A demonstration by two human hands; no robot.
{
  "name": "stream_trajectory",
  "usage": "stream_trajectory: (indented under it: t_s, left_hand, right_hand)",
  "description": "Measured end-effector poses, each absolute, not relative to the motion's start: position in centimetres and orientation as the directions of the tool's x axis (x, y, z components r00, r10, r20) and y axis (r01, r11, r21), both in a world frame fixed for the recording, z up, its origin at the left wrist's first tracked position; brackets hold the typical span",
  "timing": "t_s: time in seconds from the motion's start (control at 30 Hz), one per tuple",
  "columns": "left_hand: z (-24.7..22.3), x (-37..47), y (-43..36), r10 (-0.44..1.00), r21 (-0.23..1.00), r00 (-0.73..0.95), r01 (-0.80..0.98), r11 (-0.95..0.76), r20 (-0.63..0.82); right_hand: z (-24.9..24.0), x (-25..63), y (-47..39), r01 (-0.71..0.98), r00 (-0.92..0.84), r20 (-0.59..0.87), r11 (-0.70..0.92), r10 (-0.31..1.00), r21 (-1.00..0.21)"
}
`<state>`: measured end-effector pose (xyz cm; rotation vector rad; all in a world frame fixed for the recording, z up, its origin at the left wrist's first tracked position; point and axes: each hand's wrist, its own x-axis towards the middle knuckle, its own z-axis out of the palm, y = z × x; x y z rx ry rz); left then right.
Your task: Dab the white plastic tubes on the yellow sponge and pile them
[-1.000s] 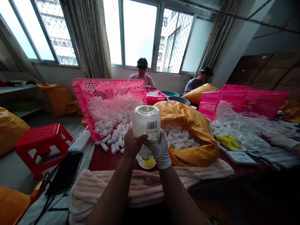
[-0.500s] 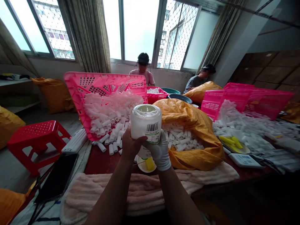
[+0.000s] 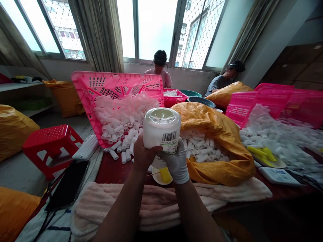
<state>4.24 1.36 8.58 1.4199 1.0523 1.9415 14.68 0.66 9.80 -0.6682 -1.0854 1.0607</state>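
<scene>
Between both my hands is a white plastic jar point(image 3: 157, 134) with a barcode label and a clear, round end facing up. My bare left hand point(image 3: 143, 151) grips its left side, thumb across the front. On my right hand point(image 3: 176, 163) is a white glove; it wraps round the jar's lower right side. A small white plate point(image 3: 156, 177) with a yellow block point(image 3: 165, 175) and a thin stick lies just below the jar. Behind it, white tubes point(image 3: 131, 137) spill from a tipped pink basket point(image 3: 83, 92). More white tubes point(image 3: 202, 148) lie at the mouth of an orange sack point(image 3: 227, 151).
A pink towel point(image 3: 106, 201) runs along the table's front edge. Left are a phone point(image 3: 68, 185) and a red stool point(image 3: 50, 144). Right are a white device point(image 3: 280, 176), yellow pieces on a plate point(image 3: 262, 154) and pink baskets point(image 3: 243, 106). Two people point(image 3: 159, 72) sit beyond the table.
The view has shifted, so most of the scene sits further right. The jar appears slightly larger and nearer. Both hands keep their hold on it.
</scene>
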Motion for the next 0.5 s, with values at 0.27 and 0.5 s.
stream_trajectory:
  t_s: [0.27,0.5]
  left_hand:
    - [8.33,4.17,1.28,0.774,0.826,-0.320,0.058,-0.560,0.547]
    - [8.51,4.12,1.22,0.783,0.826,-0.297,0.038,-0.562,0.546]
  right_hand:
    - [8.89,14.87,0.62,-0.338,0.120,0.338,0.359,0.933,-0.870]
    - [8.92,14.85,0.63,-0.347,0.113,0.326,0.345,0.939,-0.872]
